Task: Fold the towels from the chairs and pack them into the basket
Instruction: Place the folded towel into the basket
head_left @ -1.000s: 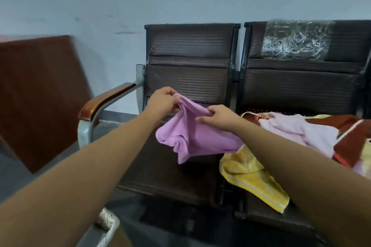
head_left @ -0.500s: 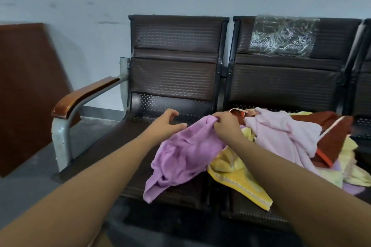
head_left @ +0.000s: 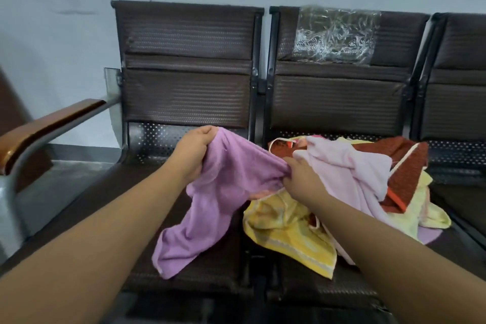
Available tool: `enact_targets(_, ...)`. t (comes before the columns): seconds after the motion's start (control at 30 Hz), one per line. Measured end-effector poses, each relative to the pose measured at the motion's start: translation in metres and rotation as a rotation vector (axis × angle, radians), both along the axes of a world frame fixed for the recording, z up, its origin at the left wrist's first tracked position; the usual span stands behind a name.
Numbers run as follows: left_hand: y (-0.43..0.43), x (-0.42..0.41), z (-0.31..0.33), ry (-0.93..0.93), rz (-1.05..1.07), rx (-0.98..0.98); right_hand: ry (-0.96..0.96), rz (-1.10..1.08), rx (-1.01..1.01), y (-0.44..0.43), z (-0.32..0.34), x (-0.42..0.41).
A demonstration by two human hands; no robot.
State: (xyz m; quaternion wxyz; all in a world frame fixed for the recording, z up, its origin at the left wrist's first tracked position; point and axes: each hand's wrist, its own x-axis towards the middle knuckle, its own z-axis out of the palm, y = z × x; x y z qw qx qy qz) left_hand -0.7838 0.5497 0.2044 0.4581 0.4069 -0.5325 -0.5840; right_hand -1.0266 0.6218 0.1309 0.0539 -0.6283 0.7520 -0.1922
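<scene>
1. Both hands pinch the lilac towel [head_left: 226, 187] along its upper edge. The left hand [head_left: 193, 151] curls round one bunched end, and the right hand [head_left: 302, 179] closes its fingers on the other.
2. Between them the cloth sags, and its loose lower end hangs down over the left chair seat [head_left: 105, 192]. It is crumpled and not yet folded.
3. The step in hand looks like finding the corners and opening the towel out. Next, the edge needs pulling taut and the corners need matching before any fold.
4. Just beyond the right hand, a heap of unfolded towels covers the middle chair seat: a yellow towel [head_left: 286, 234], a pale pink towel [head_left: 349, 166] and a rust-red towel [head_left: 405, 166].
5. Farthest off stand the chair backs, with plastic wrap [head_left: 336, 34] on the middle one. The basket is out of view, so most of the task seems to remain.
</scene>
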Motion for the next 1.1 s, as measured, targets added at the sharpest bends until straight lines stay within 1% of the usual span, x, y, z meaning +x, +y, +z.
enact_targets(0.07,-0.001,0.018,0.022,0.126,0.121,0.038,0.052,-0.030,0.063,-0.002,0.017,0.004)
enact_targets(0.13,0.000,0.041,0.037,0.187,0.237,0.065,0.085,-0.057,0.152,-0.005,0.034,0.009)
enact_targets(0.2,0.003,0.061,0.041,0.134,0.265,0.058,0.051,-0.077,0.134,-0.007,0.051,0.021)
enact_targets(0.27,0.009,0.078,0.041,0.059,0.255,0.053,-0.023,-0.066,0.058,-0.007,0.069,0.048)
enact_targets(0.33,0.018,0.091,0.036,-0.031,0.198,0.027,-0.129,0.024,-0.057,-0.006,0.087,0.085)
enact_targets(0.4,0.030,0.101,0.032,-0.188,0.157,0.010,-0.246,0.125,-0.181,-0.002,0.105,0.122)
enact_targets(0.47,0.043,0.108,0.024,-0.409,0.151,-0.061,-0.370,0.171,-0.264,0.002,0.122,0.149)
enact_targets(0.53,0.059,0.118,0.017,-0.686,0.168,-0.219,-0.438,0.189,-0.288,0.006,0.130,0.169)
enact_targets(0.57,0.069,0.124,0.013,-0.726,0.130,-0.233,-0.451,0.205,-0.274,0.007,0.129,0.177)
enact_targets(0.6,0.079,0.130,0.008,-0.766,0.024,-0.219,-0.457,0.223,-0.245,0.008,0.126,0.183)
enact_targets(0.63,0.084,0.135,0.002,-0.887,-0.136,-0.204,-0.461,0.238,-0.221,0.009,0.122,0.188)
enact_targets(0.67,0.091,0.141,-0.008,-1.075,-0.308,-0.202,-0.481,0.243,-0.188,0.009,0.113,0.193)
enact_targets(0.7,0.095,0.145,-0.017,-1.234,-0.431,-0.184,-0.509,0.237,-0.157,0.009,0.105,0.197)
enact_targets(0.73,0.094,0.150,-0.027,-1.319,-0.483,-0.175,-0.558,0.234,-0.127,0.009,0.095,0.198)
enact_targets(0.77,0.096,0.155,-0.033,-1.290,-0.462,-0.151,-0.636,0.231,-0.088,0.009,0.085,0.201)
enact_targets(0.8,0.096,0.158,-0.037,-1.133,-0.396,-0.087,-0.737,0.213,-0.036,0.009,0.075,0.203)
enact_targets(0.83,0.096,0.161,-0.040,-0.849,-0.311,0.018,-0.848,0.189,0.031,0.009,0.065,0.206)
enact_targets(0.87,0.094,0.163,-0.041,-0.491,-0.217,0.129,-0.950,0.156,0.105,0.008,0.053,0.210)
enact_targets(0.9,0.094,0.162,-0.038,-0.155,-0.133,0.230,-1.015,0.125,0.177,0.009,0.043,0.213)
enact_targets(0.93,0.092,0.161,-0.035,0.100,-0.061,0.316,-1.039,0.071,0.245,0.010,0.037,0.217)
enact_targets(0.97,0.091,0.161,-0.033,0.255,0.001,0.354,-1.046,0.022,0.295,0.011,0.032,0.220)
enact_targets(1.0,0.089,0.159,-0.032,0.348,0.051,0.369,-1.078,-0.026,0.345,0.010,0.026,0.221)
enact_targets(1.03,0.088,0.159,-0.030,0.385,0.093,0.371,-1.143,-0.051,0.407,0.009,0.023,0.222)
enact_targets(1.1,0.087,0.157,-0.028,0.409,0.152,0.379,-1.300,-0.012,0.515,0.006,0.023,0.223)
